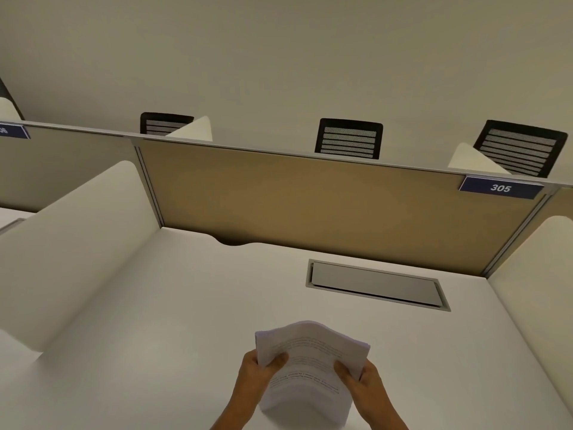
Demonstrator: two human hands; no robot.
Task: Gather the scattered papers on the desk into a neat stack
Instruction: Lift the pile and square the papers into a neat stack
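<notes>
Over the bare white surface [173, 305], papers [310, 361] are clamped upright between left hand [259, 372] and right hand [361, 383], likely for squaring edges.

A thick stack of white printed paper sheets [310, 361] is seen at the near centre of the scene, gathered into one bundle. Rows of dark text lines are visible across the top sheet, too blurred to be read. The bundle is bowed, its far edge arched upward and its layered edges shown at the right corner. It is gripped along both side edges and raised over the pale bench [173, 321].
</notes>
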